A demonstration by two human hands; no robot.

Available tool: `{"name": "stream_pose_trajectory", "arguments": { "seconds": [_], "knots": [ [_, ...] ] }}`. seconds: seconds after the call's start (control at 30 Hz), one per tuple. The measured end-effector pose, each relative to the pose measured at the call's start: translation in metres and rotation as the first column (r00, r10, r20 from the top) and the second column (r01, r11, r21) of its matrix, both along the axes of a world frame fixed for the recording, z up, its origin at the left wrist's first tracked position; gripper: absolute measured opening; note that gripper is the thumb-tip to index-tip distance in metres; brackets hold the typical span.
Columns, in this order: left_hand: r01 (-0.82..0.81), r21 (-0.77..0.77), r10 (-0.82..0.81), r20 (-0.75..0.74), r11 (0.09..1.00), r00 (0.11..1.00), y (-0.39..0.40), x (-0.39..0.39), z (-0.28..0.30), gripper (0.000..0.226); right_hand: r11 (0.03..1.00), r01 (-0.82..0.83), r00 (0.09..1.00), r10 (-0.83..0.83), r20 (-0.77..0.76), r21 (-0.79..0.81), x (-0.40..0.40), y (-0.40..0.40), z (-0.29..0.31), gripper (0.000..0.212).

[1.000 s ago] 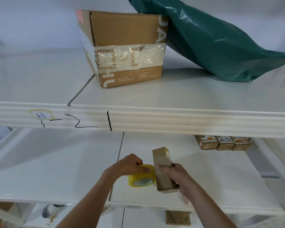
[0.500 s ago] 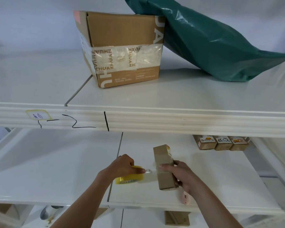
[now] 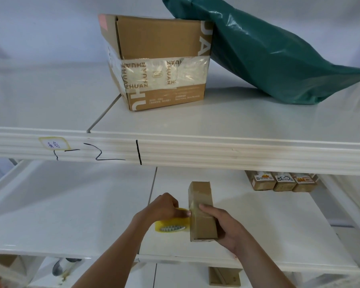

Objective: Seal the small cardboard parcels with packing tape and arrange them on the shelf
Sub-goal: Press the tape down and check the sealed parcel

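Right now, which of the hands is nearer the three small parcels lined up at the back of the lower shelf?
Right. The right hand grips the parcel below-left of the three small parcels; the left hand holds the tape roll farther left.

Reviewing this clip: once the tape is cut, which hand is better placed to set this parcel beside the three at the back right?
Right, probably. The right hand already grips the small parcel and is on the side of the three parcels on that shelf. The left hand holds the tape roll.
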State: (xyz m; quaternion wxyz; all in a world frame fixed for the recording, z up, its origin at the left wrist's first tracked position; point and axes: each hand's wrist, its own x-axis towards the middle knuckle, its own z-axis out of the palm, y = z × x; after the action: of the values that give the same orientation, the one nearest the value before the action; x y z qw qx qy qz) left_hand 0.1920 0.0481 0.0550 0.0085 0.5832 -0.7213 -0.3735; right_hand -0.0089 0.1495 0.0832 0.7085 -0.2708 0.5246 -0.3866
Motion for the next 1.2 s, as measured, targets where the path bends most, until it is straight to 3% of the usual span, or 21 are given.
{"name": "stream_pose_trajectory", "arguments": {
  "seconds": [0.2, 0.33, 0.4, 0.47, 0.57, 0.7, 0.93, 1.2],
  "knots": [
    [-0.017, -0.039, 0.017, 0.004, 0.999, 1.0, 0.001, 0.003, -0.003, 0.061, 0.999, -0.037, 0.999, 0.037, 0.01, -0.016, -0.009, 0.0, -0.005, 0.044],
    [-0.029, -0.122, 0.035, 0.047, 0.992, 0.998, 0.003, 0.001, -0.006, 0.068, 0.995, -0.102, 0.946, 0.09, -0.311, -0.023, 0.003, -0.003, -0.001, 0.055],
    [-0.025, -0.152, 0.037, 0.074, 0.988, 0.997, 0.007, -0.006, -0.005, 0.068, 0.998, -0.054, 0.888, 0.044, -0.457, -0.009, 0.011, -0.005, -0.001, 0.057],
    [-0.027, -0.158, 0.038, 0.069, 0.987, 0.997, 0.008, -0.008, -0.003, 0.066, 1.0, 0.011, 0.862, -0.008, -0.508, 0.002, 0.012, -0.008, -0.002, 0.055],
    [0.039, -0.033, -0.039, -0.011, 0.999, 0.999, 0.003, 0.003, -0.007, 0.056, 0.998, 0.068, 0.879, -0.054, -0.474, 0.014, 0.003, -0.01, -0.004, 0.04],
    [0.057, 0.088, -0.044, -0.144, 0.995, 0.989, 0.004, 0.019, -0.014, 0.078, 0.997, 0.083, 0.9, -0.072, -0.43, 0.007, -0.005, -0.008, -0.005, 0.029],
    [0.002, 0.048, 0.004, -0.124, 0.999, 0.992, 0.002, 0.021, -0.017, 0.059, 0.997, 0.072, 0.934, -0.062, -0.352, 0.015, -0.002, -0.006, -0.014, 0.037],
    [0.005, 0.041, -0.001, -0.099, 0.999, 0.995, 0.001, 0.02, -0.018, 0.047, 0.995, 0.096, 0.94, -0.091, -0.328, 0.0, 0.0, -0.003, -0.014, 0.031]
  ]
}}
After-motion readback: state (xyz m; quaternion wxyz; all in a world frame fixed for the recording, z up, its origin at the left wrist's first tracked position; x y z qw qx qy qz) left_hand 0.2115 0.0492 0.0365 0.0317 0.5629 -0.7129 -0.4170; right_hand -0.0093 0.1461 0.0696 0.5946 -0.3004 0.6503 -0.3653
